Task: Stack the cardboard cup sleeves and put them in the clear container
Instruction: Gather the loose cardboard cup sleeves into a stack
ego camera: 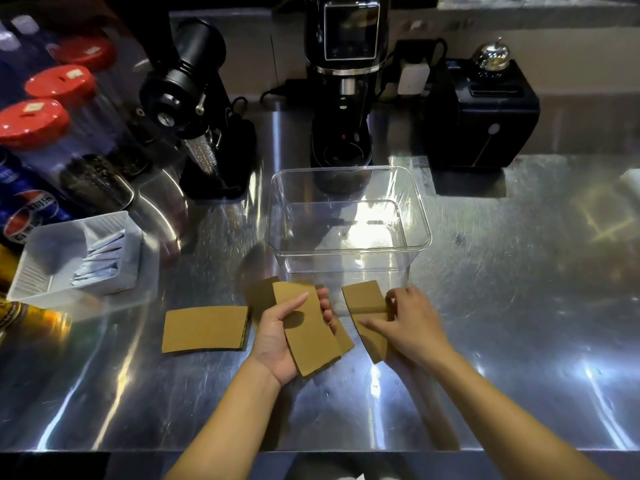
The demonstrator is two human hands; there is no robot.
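Note:
A clear container [420, 216] stands empty at the middle of the steel counter. Just in front of it, my left hand [280, 337], palm up, holds a flat brown cardboard sleeve [310, 336] with more sleeves under it. Another sleeve [261, 294] lies behind that hand on the counter. My right hand [410, 322] grips a further sleeve [365, 299] at its edge, index finger stretched along it. To the left a small pile of sleeves [204, 329] lies flat and untouched.
A white tray with paper packets [41, 271] sits at the left, beside red-lidded jars [33, 123] and cola bottles. Two black grinders [194, 109] [346, 81] and a black box [481, 112] stand behind the container. The counter's front edge [311, 450] runs below my forearms.

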